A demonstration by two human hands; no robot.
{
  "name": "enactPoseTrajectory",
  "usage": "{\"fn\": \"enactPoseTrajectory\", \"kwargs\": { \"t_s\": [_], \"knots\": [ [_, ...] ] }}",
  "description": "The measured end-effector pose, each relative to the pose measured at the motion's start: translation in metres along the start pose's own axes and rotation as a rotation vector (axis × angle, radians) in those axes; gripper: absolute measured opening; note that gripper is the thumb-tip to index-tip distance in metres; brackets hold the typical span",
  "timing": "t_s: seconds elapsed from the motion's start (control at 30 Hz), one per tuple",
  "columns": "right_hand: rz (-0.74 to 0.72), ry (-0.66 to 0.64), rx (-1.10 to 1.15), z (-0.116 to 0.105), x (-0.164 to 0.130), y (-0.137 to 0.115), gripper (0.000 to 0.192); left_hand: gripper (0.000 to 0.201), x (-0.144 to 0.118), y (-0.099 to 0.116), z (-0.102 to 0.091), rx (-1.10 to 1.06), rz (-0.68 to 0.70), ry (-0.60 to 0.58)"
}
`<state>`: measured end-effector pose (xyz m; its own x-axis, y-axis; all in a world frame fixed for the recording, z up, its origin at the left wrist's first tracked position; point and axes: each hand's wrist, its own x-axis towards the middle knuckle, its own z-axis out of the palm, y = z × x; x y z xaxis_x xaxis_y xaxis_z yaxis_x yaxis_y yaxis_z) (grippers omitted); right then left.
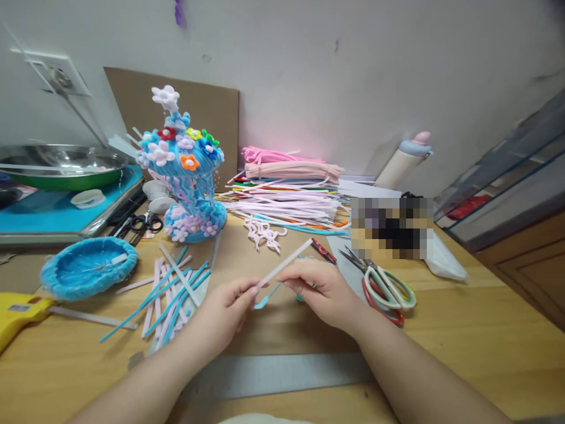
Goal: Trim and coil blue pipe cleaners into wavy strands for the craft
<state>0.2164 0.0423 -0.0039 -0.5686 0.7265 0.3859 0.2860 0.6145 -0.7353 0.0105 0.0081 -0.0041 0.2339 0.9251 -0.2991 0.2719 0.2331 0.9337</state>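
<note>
My left hand [233, 303] is closed, thumb and finger pinching the lower end of a whitish straight stick [286, 261] that looks like a glue stick. Its upper end slants up to the right. Beside it, my right hand [324, 288] is closed in a pinch on a short blue pipe cleaner [274, 292], whose flattened tip points toward my left fingers. Part of that piece is hidden by the right fingers. Both hands hover over a brown board [282, 335]. Just beyond them lie small pale pink twisted pipe-cleaner shapes [265, 234].
A blue flower-covered pipe-cleaner ornament [180, 156] stands behind left. Cut blue and pink strips [176, 294], a blue fuzzy dish [90, 268] and a yellow glue gun [22, 315] lie left. Scissors [384, 285] lie right; pipe-cleaner bundles [286, 203] are stacked at the wall.
</note>
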Motion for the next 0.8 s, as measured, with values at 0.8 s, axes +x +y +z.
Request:
{"fn": "enactPoseTrajectory", "kwargs": {
  "t_s": [0.8],
  "knots": [
    [0.278,-0.249,-0.123,-0.010,0.000,-0.004,0.017,0.020,-0.011,-0.003,-0.004,0.769,0.249,-0.212]
  ]
}}
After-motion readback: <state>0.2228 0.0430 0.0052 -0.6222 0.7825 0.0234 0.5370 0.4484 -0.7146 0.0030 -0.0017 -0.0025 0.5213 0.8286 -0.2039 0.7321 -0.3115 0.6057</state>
